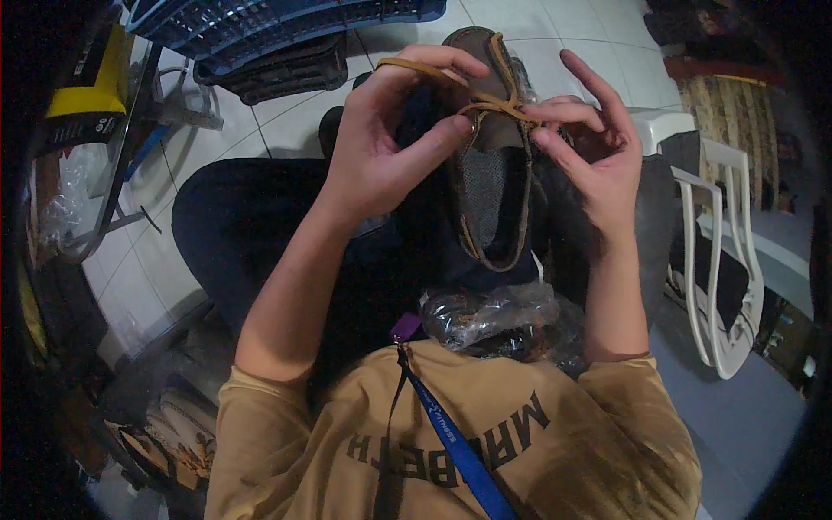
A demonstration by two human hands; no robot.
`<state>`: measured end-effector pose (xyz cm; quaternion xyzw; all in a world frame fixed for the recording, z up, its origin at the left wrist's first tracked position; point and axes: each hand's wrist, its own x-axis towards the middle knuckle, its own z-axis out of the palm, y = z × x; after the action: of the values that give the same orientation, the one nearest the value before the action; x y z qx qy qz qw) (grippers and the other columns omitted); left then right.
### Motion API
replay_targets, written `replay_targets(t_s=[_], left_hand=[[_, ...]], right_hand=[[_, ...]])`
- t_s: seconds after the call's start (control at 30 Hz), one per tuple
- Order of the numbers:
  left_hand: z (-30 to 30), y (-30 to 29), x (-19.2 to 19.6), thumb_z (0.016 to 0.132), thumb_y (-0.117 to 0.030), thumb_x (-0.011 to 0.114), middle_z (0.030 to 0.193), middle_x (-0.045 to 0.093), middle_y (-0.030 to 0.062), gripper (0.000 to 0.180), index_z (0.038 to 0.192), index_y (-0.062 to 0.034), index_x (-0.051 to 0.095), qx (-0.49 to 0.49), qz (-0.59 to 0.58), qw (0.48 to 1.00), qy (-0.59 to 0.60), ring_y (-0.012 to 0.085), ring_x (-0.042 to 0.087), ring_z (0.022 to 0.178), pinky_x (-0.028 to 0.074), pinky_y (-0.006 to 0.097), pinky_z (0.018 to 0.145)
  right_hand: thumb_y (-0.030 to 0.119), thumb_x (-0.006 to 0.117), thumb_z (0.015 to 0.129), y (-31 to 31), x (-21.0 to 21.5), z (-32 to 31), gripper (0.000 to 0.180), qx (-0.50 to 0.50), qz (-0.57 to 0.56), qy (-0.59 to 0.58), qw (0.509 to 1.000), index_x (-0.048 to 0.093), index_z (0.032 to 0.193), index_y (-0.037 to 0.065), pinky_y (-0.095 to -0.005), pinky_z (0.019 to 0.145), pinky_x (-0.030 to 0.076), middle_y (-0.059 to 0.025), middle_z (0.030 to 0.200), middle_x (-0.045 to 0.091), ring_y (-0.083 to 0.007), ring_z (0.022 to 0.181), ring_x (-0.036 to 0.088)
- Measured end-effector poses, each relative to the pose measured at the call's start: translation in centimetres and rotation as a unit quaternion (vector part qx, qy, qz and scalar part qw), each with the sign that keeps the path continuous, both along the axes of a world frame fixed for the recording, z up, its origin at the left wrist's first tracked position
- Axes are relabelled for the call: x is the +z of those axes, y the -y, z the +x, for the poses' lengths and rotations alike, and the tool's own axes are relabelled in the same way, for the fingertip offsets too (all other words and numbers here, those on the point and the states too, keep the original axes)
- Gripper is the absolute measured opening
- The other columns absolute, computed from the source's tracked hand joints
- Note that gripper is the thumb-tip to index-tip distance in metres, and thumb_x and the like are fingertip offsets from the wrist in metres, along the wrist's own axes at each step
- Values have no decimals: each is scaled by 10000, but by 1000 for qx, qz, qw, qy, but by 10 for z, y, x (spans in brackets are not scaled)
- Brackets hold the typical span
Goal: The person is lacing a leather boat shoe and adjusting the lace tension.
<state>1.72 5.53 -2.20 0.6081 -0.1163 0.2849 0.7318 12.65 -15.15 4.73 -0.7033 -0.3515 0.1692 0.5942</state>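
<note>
A dark brown moccasin-style shoe (pixel 491 195) rests over my lap, its toe pointing away from me and its opening facing up. Tan lace (pixel 496 103) crosses over the front of the opening. My left hand (pixel 390 134) is on the left of the shoe, with a length of the lace running over its fingers and its thumb pressed at the crossing. From the right, my right hand (pixel 594 143) pinches the lace between thumb and fingers, while its index finger points up and away.
Clear plastic wrap (pixel 494 321) lies in my lap. Blue crate (pixel 277 30) and black crate (pixel 273 74) stand at far left. A white plastic chair (pixel 715 251) is on the right. More shoes (pixel 178 425) lie at lower left, on the floor side.
</note>
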Motion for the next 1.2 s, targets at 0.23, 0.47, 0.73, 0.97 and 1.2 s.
replay_targets(t_s=[0.23, 0.47, 0.73, 0.97, 1.2], left_hand=[[-4, 3, 17, 938, -13, 733, 1299, 651, 100, 299, 1221, 6, 639, 13, -32, 998, -43, 131, 620, 1095, 495, 307, 977], [-2, 3, 23, 896, 61, 767, 1086, 732, 46, 294, 1172, -4, 687, 65, -93, 992, -47, 112, 698, 955, 560, 250, 869], [10, -13, 51, 923, 51, 728, 1100, 721, 78, 307, 1217, -1, 657, 96, 88, 991, -46, 124, 691, 998, 542, 240, 887], [5, -3, 49, 922, 48, 726, 1128, 690, 162, 381, 1261, 45, 551, -95, -192, 977, -3, 181, 709, 1028, 606, 315, 894], [-1, -14, 27, 943, 101, 579, 1193, 663, 135, 411, 1335, -12, 530, -66, -140, 987, -43, 184, 665, 1117, 516, 324, 1010]], right_hand=[[-67, 816, 825, 2, -3, -2, 650, -27, 7, 12, 1000, 557, 1419, -31, -243, 846, 509, -82, 1003, 778, -83, 856, 646], [-69, 788, 854, 0, 2, -5, 631, -24, 1, -38, 999, 538, 1432, -29, -251, 853, 534, -113, 1010, 770, -108, 911, 685], [-77, 784, 856, -2, 1, -7, 631, -38, 28, -58, 997, 528, 1431, -30, -262, 862, 551, -117, 1017, 762, -112, 913, 693], [-82, 822, 815, -4, 0, -9, 657, -38, 38, -52, 997, 546, 1409, -25, -242, 825, 550, -100, 986, 754, -94, 874, 676], [-84, 826, 804, -4, 0, -5, 663, -20, 28, -47, 998, 552, 1404, -19, -240, 830, 543, -86, 973, 742, -94, 876, 667]])
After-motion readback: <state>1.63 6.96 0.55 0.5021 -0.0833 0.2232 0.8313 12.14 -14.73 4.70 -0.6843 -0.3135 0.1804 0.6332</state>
